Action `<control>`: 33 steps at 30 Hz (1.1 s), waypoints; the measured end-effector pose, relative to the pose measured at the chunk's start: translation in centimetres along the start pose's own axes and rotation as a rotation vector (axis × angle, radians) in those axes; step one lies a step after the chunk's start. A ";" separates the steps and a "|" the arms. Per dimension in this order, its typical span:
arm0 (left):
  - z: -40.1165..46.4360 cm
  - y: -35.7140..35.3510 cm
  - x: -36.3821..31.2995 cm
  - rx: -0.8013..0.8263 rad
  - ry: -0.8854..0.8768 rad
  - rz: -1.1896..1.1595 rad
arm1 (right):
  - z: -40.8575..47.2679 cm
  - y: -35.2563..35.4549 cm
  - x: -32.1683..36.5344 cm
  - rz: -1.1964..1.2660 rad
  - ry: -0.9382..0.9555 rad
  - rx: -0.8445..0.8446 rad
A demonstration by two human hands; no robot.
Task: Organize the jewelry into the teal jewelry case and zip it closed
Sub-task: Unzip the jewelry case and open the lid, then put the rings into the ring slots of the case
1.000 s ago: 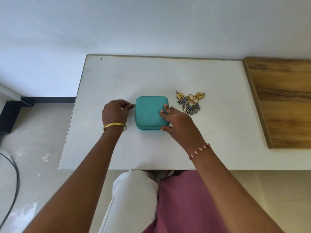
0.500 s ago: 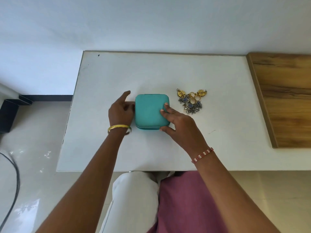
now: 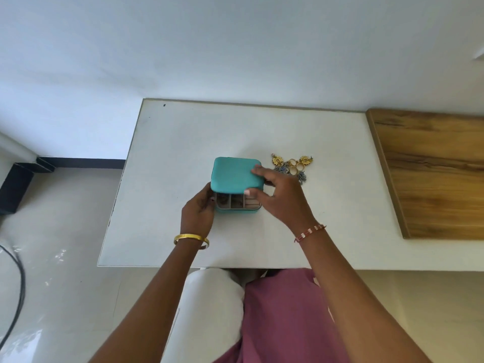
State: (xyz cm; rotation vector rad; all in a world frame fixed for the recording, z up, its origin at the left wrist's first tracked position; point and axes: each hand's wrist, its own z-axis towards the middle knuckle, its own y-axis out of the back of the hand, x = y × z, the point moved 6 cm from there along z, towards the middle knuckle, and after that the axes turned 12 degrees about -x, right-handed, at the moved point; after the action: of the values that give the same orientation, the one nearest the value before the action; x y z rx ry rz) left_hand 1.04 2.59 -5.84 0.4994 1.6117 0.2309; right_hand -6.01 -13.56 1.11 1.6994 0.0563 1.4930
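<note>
White rectangular table (image 3: 183, 142) bears square teal jewelry case (image 3: 235, 174) at centre, lid part-raised, grey compartments showing. Right hand (image 3: 280, 197) pinches lid's near right corner; left hand (image 3: 197, 213) grips case's left side. Gold-and-blue jewelry heap (image 3: 293, 166) just right of case.

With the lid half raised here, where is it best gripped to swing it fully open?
Grip the lid at its raised near edge, from the person's side. That edge has lifted off the case base, exposing compartments, so the hinge appears to lie along the far side. The right hand already pinches there.
</note>
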 end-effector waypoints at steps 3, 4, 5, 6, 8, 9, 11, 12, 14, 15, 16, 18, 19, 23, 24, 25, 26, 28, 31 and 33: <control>-0.3 -0.1 0.1 0.004 -0.043 0.053 | 2.4 0.8 0.7 0.075 -0.049 -0.070; -0.3 -0.2 0.1 0.007 -0.053 0.051 | 3.4 1.0 0.7 0.086 -0.065 -0.103; -0.3 -0.2 0.0 0.010 -0.059 0.048 | 4.4 1.1 0.4 0.112 -0.088 -0.141; -0.3 -0.2 0.1 0.010 -0.062 0.048 | 5.2 1.1 0.1 0.153 -0.123 -0.173; -0.4 -0.2 0.0 0.009 -0.067 0.057 | 6.6 0.6 -0.5 0.220 -0.189 -0.209; -0.4 -0.2 -0.1 0.007 -0.076 0.063 | 7.2 0.2 -0.5 0.222 -0.205 -0.218; -0.5 -0.2 -0.2 0.004 -0.102 0.088 | 8.2 -0.3 -0.6 0.177 -0.207 -0.236; -0.6 -0.2 -0.2 0.001 -0.114 0.103 | 8.6 -0.6 -0.6 0.163 -0.210 -0.247; -0.7 -0.2 -0.2 -0.008 -0.135 0.123 | 9.3 -1.3 -1.2 0.172 -0.242 -0.267; -0.8 -0.2 -0.3 -0.014 -0.145 0.128 | 9.5 -1.6 -1.6 0.175 -0.265 -0.278; -0.9 -0.3 -0.3 -0.019 -0.156 0.133 | 9.8 -1.9 -2.0 0.174 -0.285 -0.290; -1.0 -0.4 -0.4 -0.028 -0.179 0.145 | 10.1 -2.5 -2.6 0.176 -0.320 -0.300; -1.0 -0.4 -0.4 -0.032 -0.190 0.153 | 10.2 -2.7 -2.8 0.181 -0.336 -0.296; -1.4 -0.6 -0.4 -0.018 -0.217 0.163 | 10.2 -3.4 -3.5 0.186 -0.369 -0.283; -1.5 -0.6 -0.3 -0.016 -0.216 0.155 | 10.1 -3.4 -3.3 0.202 -0.365 -0.297; -1.5 -0.6 -0.3 -0.016 -0.213 0.145 | 9.9 -3.4 -3.2 0.220 -0.360 -0.315; -1.5 -0.7 -0.3 -0.015 -0.214 0.138 | 9.8 -3.3 -3.2 0.232 -0.348 -0.334; -1.5 -0.7 -0.3 -0.018 -0.224 0.140 | 9.2 -3.0 -3.4 0.245 -0.337 -0.369; -1.6 -0.6 -0.4 -0.019 -0.236 0.139 | 8.0 -2.4 -3.4 0.255 -0.303 -0.426; -1.6 -0.7 -0.4 -0.015 -0.234 0.134 | 7.1 -1.9 -3.4 0.225 -0.293 -0.441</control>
State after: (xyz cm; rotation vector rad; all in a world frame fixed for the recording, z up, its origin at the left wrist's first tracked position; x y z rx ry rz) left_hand -0.67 2.00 -5.63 0.6016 1.3494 0.2745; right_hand -0.15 -18.06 -2.18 1.5723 -0.5945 1.2775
